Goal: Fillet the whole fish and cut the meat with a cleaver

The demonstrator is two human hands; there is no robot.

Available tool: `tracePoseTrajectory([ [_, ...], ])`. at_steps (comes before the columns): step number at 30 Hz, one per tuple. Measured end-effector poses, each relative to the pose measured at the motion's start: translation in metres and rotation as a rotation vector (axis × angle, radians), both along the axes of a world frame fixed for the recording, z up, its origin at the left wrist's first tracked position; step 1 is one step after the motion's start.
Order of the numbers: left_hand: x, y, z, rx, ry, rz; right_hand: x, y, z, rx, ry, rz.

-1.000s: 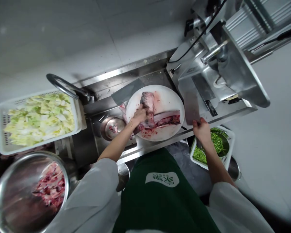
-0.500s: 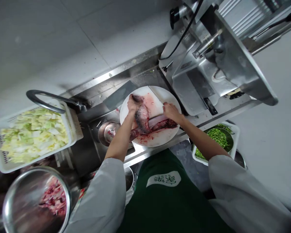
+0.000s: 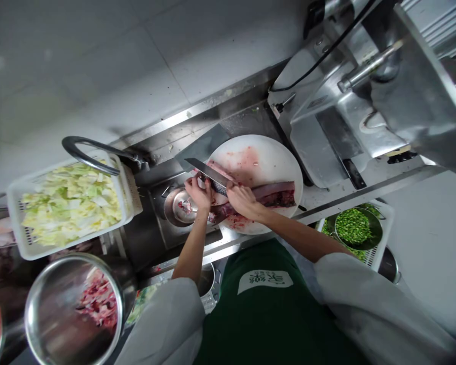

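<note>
Bloodied board point(image 3: 279, 157); my left grip point(image 3: 198, 191) curls round fish point(image 3: 219, 189), probably slippery, soft, best pinned by its end, clear of the knife point(image 3: 212, 174) my right grip point(image 3: 242, 197) clasps.

i wear loose, pale sleeves point(image 3: 167, 317) and a dark green apron point(image 3: 258, 324) bearing a white patch point(image 3: 265, 282) with green characters point(image 3: 278, 278).

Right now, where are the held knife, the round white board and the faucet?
Held knife point(image 3: 210, 173), head view: blade.
Round white board point(image 3: 276, 159), head view: bare top surface.
Faucet point(image 3: 69, 146), head view: curved spout.
</note>
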State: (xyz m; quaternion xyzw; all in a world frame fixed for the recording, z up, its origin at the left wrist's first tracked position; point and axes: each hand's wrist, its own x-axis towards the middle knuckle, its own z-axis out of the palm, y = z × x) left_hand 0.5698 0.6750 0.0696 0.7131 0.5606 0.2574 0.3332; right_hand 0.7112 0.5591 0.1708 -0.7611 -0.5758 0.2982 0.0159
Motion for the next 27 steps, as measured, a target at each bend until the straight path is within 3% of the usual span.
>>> tracePoseTrajectory([
  [4,0.013,-0.013,-0.011,0.01,0.054,-0.293,-0.011,0.008,-0.022,-0.055,-0.097,-0.038],
  [6,0.024,-0.015,-0.019,0.009,0.078,-0.373,-0.01,0.008,-0.028,-0.077,-0.137,-0.069],
  [10,0.036,-0.01,-0.028,-0.025,0.076,-0.377,-0.012,0.007,-0.032,-0.125,-0.156,-0.107],
  [19,0.039,-0.008,-0.033,-0.094,0.01,-0.378,-0.018,0.023,-0.03,-0.166,-0.163,-0.2],
  [27,0.044,-0.008,-0.031,-0.123,-0.051,-0.351,-0.021,0.032,-0.036,-0.187,-0.246,-0.196],
])
